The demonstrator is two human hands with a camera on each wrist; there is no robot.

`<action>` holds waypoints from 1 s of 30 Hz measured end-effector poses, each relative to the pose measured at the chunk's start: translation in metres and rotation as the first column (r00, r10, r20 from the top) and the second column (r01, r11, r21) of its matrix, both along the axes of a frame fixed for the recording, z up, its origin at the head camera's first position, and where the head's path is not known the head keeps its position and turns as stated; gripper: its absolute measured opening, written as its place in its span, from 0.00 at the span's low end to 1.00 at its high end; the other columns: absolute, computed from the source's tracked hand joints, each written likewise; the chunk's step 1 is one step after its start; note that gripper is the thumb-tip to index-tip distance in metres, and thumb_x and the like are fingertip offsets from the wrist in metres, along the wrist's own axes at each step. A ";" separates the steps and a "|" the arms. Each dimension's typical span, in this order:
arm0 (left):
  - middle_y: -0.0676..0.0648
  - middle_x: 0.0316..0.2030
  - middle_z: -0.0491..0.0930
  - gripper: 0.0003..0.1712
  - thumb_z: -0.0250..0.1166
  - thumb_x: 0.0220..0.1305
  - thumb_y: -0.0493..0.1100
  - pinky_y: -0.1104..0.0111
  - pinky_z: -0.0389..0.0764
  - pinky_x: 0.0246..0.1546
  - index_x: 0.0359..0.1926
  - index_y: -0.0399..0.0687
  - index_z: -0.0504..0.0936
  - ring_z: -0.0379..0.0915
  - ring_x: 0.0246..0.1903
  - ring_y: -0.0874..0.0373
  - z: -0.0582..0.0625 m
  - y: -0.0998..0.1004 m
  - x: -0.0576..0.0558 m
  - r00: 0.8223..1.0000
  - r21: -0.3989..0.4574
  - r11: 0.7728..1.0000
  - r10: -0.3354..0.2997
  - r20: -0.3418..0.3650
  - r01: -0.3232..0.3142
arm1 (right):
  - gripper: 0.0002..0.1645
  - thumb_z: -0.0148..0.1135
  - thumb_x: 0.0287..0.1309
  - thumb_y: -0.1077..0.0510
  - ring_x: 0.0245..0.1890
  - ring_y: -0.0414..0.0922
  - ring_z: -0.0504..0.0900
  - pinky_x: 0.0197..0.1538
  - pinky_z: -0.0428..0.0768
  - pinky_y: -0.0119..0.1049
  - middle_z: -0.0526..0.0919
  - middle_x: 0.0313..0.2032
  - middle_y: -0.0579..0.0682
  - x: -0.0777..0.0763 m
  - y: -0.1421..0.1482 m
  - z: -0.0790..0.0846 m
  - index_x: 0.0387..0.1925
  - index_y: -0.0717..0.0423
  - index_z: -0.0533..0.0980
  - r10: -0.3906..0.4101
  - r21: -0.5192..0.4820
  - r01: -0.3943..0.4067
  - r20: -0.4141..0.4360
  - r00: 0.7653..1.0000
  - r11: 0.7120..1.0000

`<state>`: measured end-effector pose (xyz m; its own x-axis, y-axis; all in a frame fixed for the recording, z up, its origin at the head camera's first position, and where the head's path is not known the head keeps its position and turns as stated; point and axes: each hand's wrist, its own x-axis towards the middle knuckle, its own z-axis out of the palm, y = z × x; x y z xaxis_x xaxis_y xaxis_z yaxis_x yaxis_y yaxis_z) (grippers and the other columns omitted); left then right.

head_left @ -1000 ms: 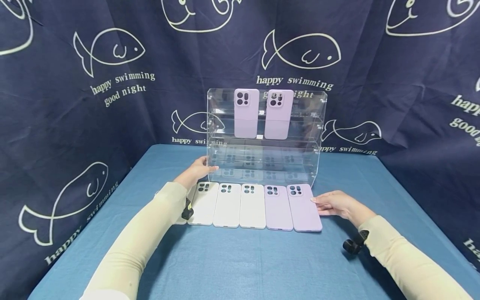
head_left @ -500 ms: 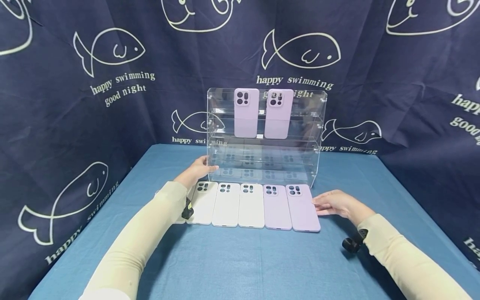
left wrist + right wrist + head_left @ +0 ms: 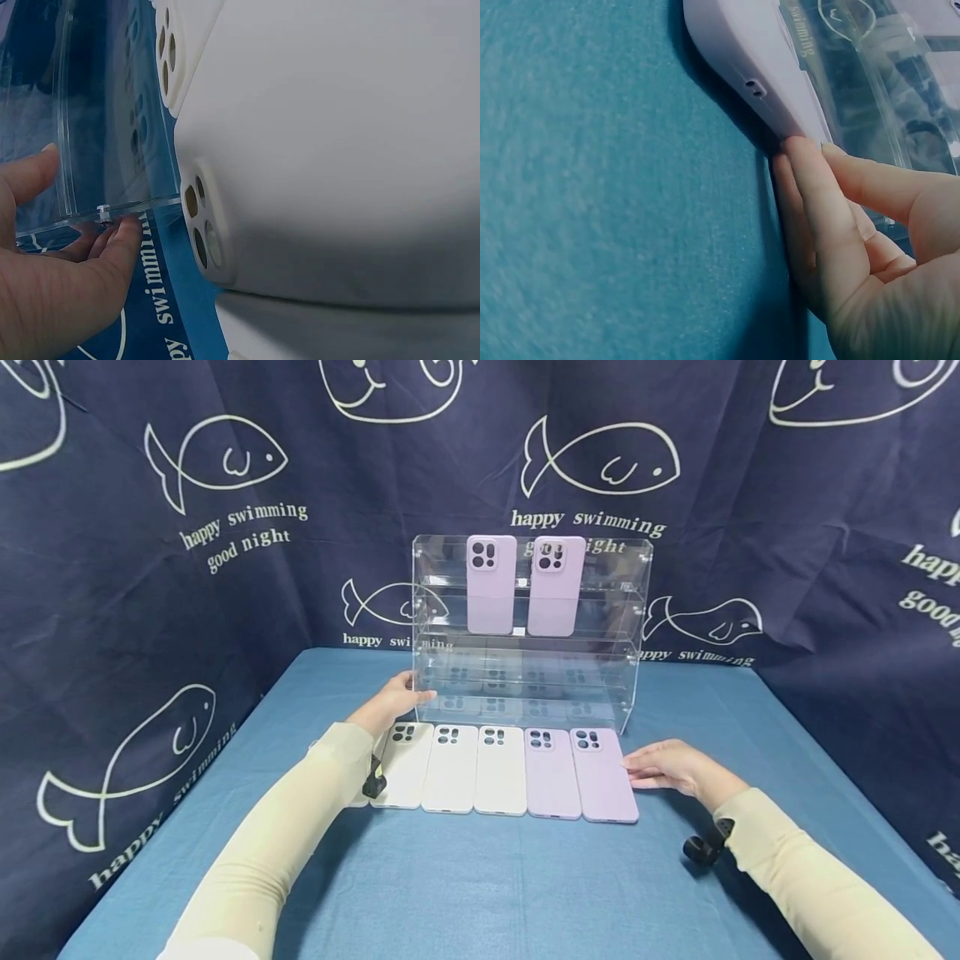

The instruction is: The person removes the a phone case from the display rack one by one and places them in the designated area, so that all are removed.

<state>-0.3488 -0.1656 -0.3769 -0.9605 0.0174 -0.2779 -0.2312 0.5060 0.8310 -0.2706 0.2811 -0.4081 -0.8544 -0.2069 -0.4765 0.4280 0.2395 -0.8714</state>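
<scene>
The right hand [image 3: 672, 766], right of centre in the frame, touches the right edge of the end purple case [image 3: 606, 777] with fairly straight fingers held together. Left of it lie another purple case [image 3: 552, 775], then white cases [image 3: 500, 772], the last partly hidden by the sleeve [image 3: 300, 810]. The left hand [image 3: 392, 697], left of centre, pinches the side of the clear rack [image 3: 525, 681], thumb in front. Two upright purple cases [image 3: 491, 585] stand on the rack, upper centre. A blue cloth covers the counter [image 3: 480, 893].
</scene>
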 end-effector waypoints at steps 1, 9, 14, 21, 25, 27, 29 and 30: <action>0.40 0.74 0.51 0.46 0.61 0.68 0.50 0.48 0.52 0.75 0.77 0.50 0.46 0.47 0.74 0.42 0.000 0.000 0.000 1.000 -0.001 1.000 -0.001 -0.003 0.001 | 0.14 0.62 0.62 0.66 0.33 0.40 0.84 0.46 0.87 0.38 0.86 0.31 0.48 0.000 -0.001 0.000 0.47 0.72 0.78 0.003 0.004 -0.003 -0.005 1.000 1.000; 0.39 0.72 0.56 0.45 0.61 0.68 0.48 0.48 0.54 0.74 0.76 0.47 0.46 0.51 0.72 0.41 0.001 0.001 -0.001 1.000 0.017 1.000 -0.004 -0.028 0.005 | 0.09 0.64 0.60 0.65 0.32 0.40 0.84 0.44 0.88 0.37 0.86 0.29 0.48 0.000 -0.003 -0.003 0.41 0.68 0.81 -0.019 0.025 0.020 -0.020 1.000 0.999; 0.39 0.71 0.58 0.44 0.62 0.67 0.47 0.49 0.55 0.74 0.76 0.45 0.48 0.53 0.71 0.42 0.001 0.002 -0.002 1.000 -0.001 1.000 0.000 -0.027 0.000 | 0.08 0.65 0.59 0.65 0.30 0.39 0.84 0.42 0.88 0.35 0.86 0.28 0.47 0.001 -0.003 -0.004 0.39 0.67 0.81 -0.036 0.040 0.036 -0.019 0.999 0.999; 0.38 0.72 0.57 0.45 0.63 0.67 0.47 0.49 0.54 0.75 0.76 0.44 0.48 0.51 0.72 0.42 0.004 0.002 -0.003 1.000 -0.019 1.000 -0.009 -0.021 0.009 | 0.07 0.64 0.59 0.66 0.29 0.39 0.84 0.42 0.88 0.35 0.86 0.27 0.48 -0.001 -0.005 -0.004 0.38 0.66 0.81 -0.040 0.058 0.041 -0.021 0.999 0.997; 0.38 0.73 0.54 0.46 0.63 0.66 0.46 0.49 0.51 0.75 0.76 0.43 0.47 0.49 0.73 0.41 0.006 0.002 -0.004 1.000 0.004 1.000 -0.023 -0.017 0.024 | 0.06 0.65 0.59 0.66 0.29 0.39 0.84 0.42 0.88 0.34 0.86 0.27 0.48 -0.001 -0.005 -0.003 0.38 0.66 0.81 -0.052 0.071 0.053 -0.022 0.998 0.996; 0.38 0.74 0.52 0.46 0.63 0.66 0.45 0.49 0.50 0.75 0.76 0.43 0.47 0.47 0.73 0.41 0.007 0.001 -0.004 1.000 0.010 1.000 -0.027 -0.009 0.027 | 0.08 0.65 0.59 0.66 0.29 0.39 0.84 0.42 0.88 0.35 0.86 0.27 0.48 -0.001 -0.006 -0.003 0.39 0.67 0.81 -0.048 0.078 0.050 -0.027 0.998 0.996; 0.39 0.74 0.51 0.46 0.63 0.66 0.46 0.48 0.49 0.76 0.76 0.45 0.46 0.45 0.74 0.41 0.007 0.000 -0.004 1.000 0.007 1.000 -0.030 0.006 0.030 | 0.10 0.65 0.58 0.66 0.29 0.39 0.84 0.42 0.88 0.35 0.86 0.27 0.48 0.000 -0.007 -0.003 0.41 0.69 0.80 -0.054 0.088 0.056 -0.028 0.998 0.995; 0.39 0.75 0.50 0.47 0.63 0.66 0.46 0.48 0.49 0.76 0.76 0.45 0.46 0.45 0.74 0.41 0.007 0.000 -0.004 0.999 0.007 1.000 -0.030 0.014 0.030 | 0.11 0.65 0.58 0.66 0.29 0.39 0.84 0.42 0.88 0.35 0.86 0.27 0.48 0.001 -0.007 -0.003 0.41 0.69 0.80 -0.064 0.092 0.066 -0.026 0.998 0.994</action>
<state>-0.3527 -0.1654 -0.3701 -0.9554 0.0482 -0.2913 -0.2278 0.5073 0.8311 -0.2696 0.2738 -0.4114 -0.8758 -0.1064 -0.4707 0.4251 0.2919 -0.8568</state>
